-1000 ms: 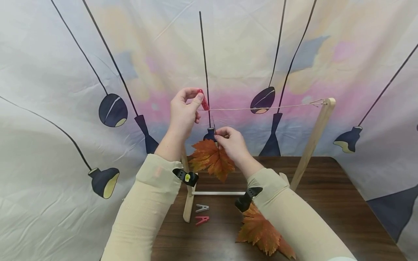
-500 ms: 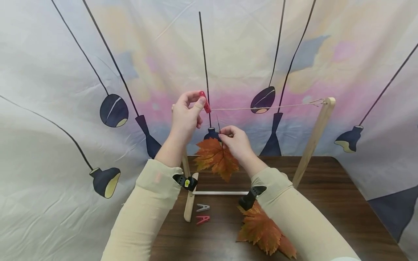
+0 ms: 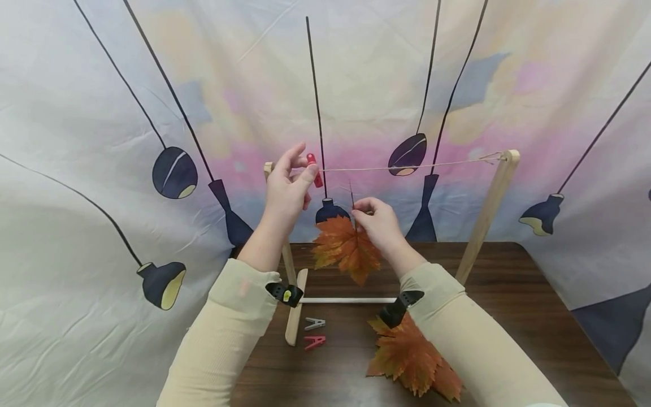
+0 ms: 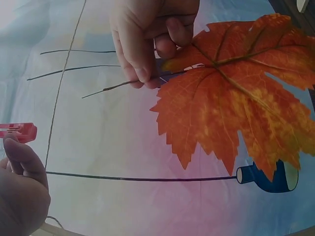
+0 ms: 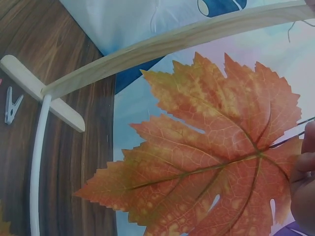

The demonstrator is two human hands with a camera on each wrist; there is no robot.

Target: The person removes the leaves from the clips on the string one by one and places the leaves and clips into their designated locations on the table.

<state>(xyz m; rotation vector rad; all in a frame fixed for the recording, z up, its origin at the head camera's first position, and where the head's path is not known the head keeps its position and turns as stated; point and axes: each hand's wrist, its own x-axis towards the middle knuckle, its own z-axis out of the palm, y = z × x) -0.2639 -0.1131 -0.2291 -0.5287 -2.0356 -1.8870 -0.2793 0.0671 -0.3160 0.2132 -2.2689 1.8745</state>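
My left hand holds a red clothespin by the thumb and fingers. In the head view the clothespin overlaps the thin string; in the left wrist view the clothespin shows off to one side of it. My right hand pinches the thin stem of an orange maple leaf, its tip pointing up below the string. The leaf's blade hangs under those fingers, wide and flat in the right wrist view.
A wooden frame with two posts carries the string; a white rod joins its feet. On the dark table lie a grey clothespin, a red-pink clothespin and more orange leaves. A printed cloth hangs behind.
My right hand has moved right with the leaf, away from the left hand. The red clothespin has come down lower across the string, and my left fingers have spread somewhat.
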